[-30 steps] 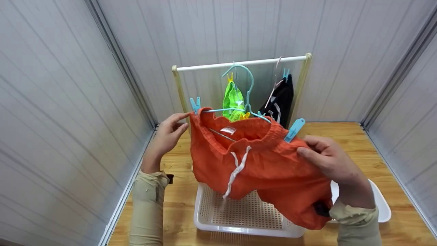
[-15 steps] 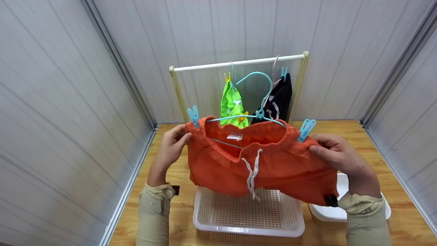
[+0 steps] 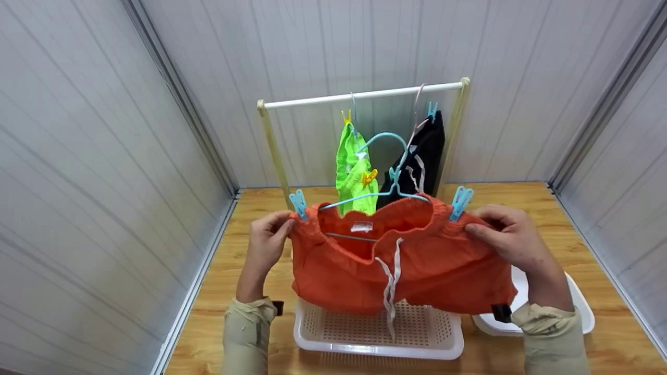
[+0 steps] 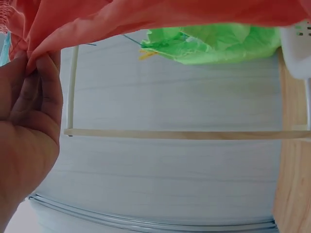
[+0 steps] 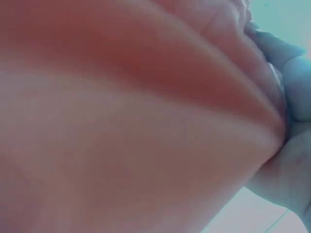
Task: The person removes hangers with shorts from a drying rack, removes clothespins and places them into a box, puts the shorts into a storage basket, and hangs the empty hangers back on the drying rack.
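Observation:
Orange shorts (image 3: 344, 281) with a white drawstring (image 3: 391, 286) are held up in the head view, spread between both hands. My left hand (image 3: 266, 242) pinches the cloth at the left side, just below a blue clothespin (image 3: 298, 203). At the right side, my right hand (image 3: 508, 237) pinches the cloth near another blue clothespin (image 3: 461, 203). A light blue hanger (image 3: 359, 198) runs inside the waistband, its hook standing above. Close up in the left wrist view, thumb and fingers (image 4: 46, 80) grip a fold. Blurred orange cloth (image 5: 121, 145) fills most of the right wrist view.
Behind the shorts stands a rack with a white rail (image 3: 323, 100). Green shorts (image 3: 349, 166) and a black garment (image 3: 430, 146) hang from it with clothespins. A white perforated basket (image 3: 378, 350) sits below on the wooden floor, and a white tray (image 3: 578, 302) lies at right.
Both hands have brought the shorts and hanger lower and more level, after a shift to the right. The left hand, earlier only at the edge with its thumb apart, now pinches the cloth.

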`<state>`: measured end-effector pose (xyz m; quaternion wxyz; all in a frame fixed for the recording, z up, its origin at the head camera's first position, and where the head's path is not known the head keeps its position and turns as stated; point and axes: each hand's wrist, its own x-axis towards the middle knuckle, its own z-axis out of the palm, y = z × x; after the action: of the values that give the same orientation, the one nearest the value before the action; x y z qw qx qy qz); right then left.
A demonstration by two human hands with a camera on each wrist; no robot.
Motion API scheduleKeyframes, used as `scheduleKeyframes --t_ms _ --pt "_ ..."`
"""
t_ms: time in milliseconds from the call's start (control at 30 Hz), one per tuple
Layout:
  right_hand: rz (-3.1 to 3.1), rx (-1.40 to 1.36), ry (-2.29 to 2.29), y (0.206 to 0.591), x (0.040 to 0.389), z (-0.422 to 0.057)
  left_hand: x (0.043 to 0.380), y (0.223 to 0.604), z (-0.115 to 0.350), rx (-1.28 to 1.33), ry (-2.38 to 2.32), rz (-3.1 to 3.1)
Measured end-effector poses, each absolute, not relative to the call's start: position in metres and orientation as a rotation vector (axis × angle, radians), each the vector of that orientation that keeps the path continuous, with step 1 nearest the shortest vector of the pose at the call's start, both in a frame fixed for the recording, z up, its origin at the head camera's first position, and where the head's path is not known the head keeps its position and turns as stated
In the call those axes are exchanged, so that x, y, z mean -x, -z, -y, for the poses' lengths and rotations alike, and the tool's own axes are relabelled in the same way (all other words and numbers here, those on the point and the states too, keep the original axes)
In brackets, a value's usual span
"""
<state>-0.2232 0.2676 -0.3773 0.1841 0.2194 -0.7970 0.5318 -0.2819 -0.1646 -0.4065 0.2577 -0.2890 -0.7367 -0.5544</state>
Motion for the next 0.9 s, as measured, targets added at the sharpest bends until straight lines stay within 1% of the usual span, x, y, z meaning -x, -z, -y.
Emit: scheduleKeyframes --t_ms 133,400,733,900 --pt "2.237 -0.563 -1.48 0.374 0.215 -0.259 0.283 0.418 0.163 0.815 1.528 1.939" --pt "2.235 -0.455 -1.486 0.394 0.211 -0.25 0.281 0.442 0.165 0.818 1.668 1.896" --pt "2.248 -0.396 -1.529 0.437 0.213 -0.236 0.275 0.477 0.173 0.677 1.8 1.947" --pt "2.261 -0.38 -1.546 0.472 0.221 -0.234 0.274 0.497 0.181 0.632 1.853 1.96"
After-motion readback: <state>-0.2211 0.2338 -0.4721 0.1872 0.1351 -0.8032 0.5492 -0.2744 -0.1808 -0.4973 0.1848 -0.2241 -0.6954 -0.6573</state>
